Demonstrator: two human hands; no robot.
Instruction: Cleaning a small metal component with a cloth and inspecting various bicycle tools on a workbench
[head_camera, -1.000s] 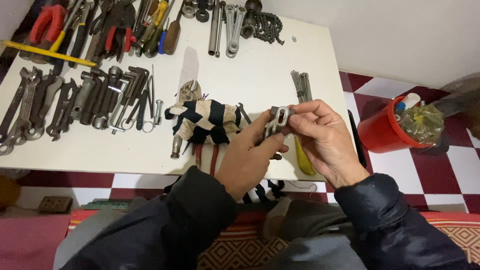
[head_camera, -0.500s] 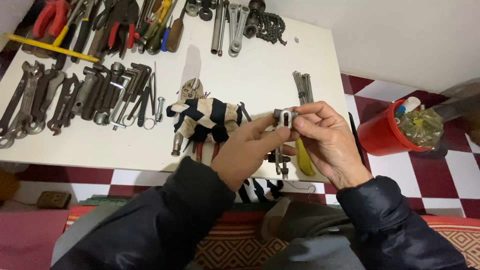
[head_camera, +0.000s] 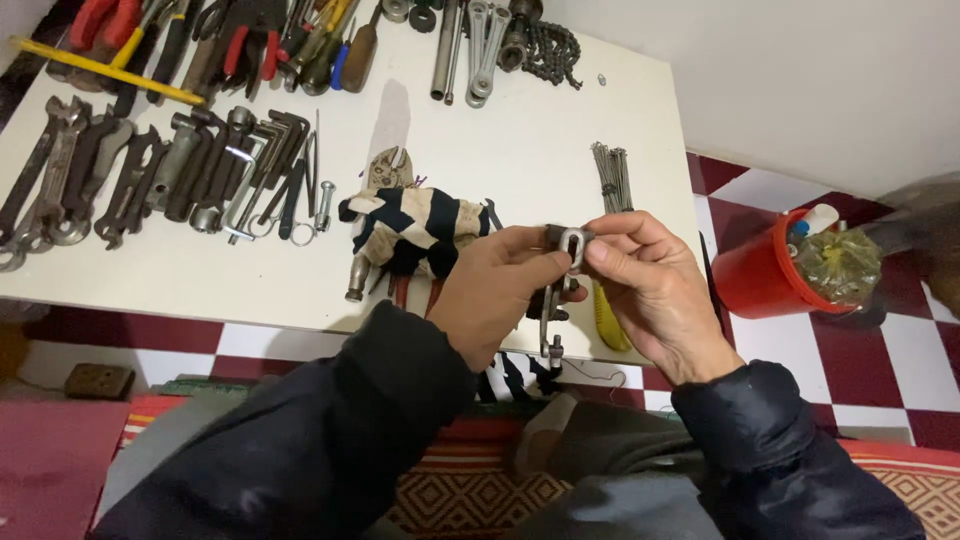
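Both my hands meet over the front edge of a white table (head_camera: 540, 130). My left hand (head_camera: 495, 290) and my right hand (head_camera: 655, 290) pinch a small grey metal part (head_camera: 568, 248) with a slotted loop between thumbs and fingers. A thin metal arm with a bolt end (head_camera: 548, 325) hangs down from it. Just behind my left hand lies a black-and-white checked rag (head_camera: 420, 225) over some tools. A yellow-handled tool (head_camera: 608, 325) pokes out under my right hand.
Rows of spanners and socket wrenches (head_camera: 150, 175) fill the table's left. Pliers and screwdrivers (head_camera: 250, 45) lie at the back, with a chain (head_camera: 555, 50) and a bundle of spokes (head_camera: 612, 175). A red bucket (head_camera: 765, 280) stands on the checked floor at right.
My hands have held the metal part throughout, turning it slightly. The camera view shifted a little; nothing on the table moved.
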